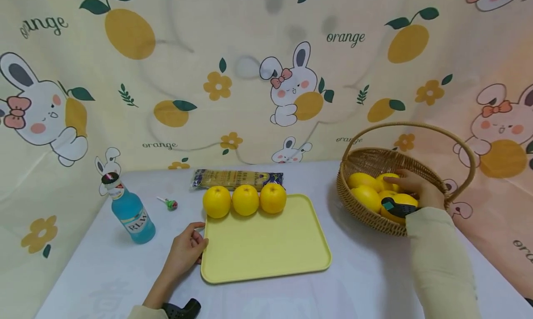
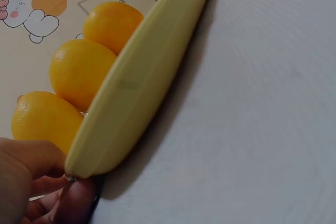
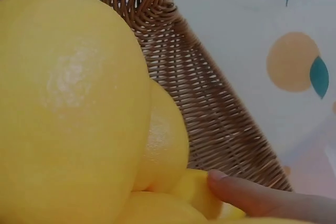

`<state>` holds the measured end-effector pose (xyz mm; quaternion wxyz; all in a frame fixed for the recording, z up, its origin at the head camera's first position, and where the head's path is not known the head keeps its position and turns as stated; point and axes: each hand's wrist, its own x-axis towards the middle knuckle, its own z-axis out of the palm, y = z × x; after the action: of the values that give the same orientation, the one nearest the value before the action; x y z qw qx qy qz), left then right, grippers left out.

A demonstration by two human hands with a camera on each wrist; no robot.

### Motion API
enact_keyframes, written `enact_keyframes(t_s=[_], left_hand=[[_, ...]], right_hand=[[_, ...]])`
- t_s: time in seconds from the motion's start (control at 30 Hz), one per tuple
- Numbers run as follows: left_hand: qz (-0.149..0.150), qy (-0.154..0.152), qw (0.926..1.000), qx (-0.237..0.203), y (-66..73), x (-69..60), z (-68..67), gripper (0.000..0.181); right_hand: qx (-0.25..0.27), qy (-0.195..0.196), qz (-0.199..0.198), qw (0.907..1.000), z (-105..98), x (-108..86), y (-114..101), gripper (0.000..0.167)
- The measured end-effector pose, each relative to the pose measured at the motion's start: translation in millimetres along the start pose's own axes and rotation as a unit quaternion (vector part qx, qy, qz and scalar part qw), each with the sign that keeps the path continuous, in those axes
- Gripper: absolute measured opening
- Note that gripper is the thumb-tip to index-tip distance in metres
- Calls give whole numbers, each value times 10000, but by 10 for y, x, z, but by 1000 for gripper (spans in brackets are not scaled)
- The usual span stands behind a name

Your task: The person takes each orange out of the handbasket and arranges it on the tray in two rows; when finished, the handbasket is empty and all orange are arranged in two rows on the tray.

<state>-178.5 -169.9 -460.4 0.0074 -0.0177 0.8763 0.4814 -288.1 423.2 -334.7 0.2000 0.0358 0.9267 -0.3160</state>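
Note:
My left hand pinches the left rim of a pale yellow tray; in the left wrist view, fingers grip its edge from above and below. Three yellow-orange oranges stand in a row along the tray's far edge. At the right, my right hand reaches into a wicker basket holding several yellow oranges. One of its digits touches an orange low in the right wrist view. The other fingers are largely hidden, so their grip is unclear.
Behind the oranges lies a long packet with dark ends. A blue bottle and a small wrapped lollipop are to the left. The basket's tall handle arches over it. A printed curtain hangs at the back.

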Motion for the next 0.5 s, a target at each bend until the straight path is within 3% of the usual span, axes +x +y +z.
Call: enact_keyframes(t_s=[0.5], left_hand=[[42,-23,10000,35,9,-16,6,44]], right_hand=[[171,343,-86,9992,106,-41,76,88]])
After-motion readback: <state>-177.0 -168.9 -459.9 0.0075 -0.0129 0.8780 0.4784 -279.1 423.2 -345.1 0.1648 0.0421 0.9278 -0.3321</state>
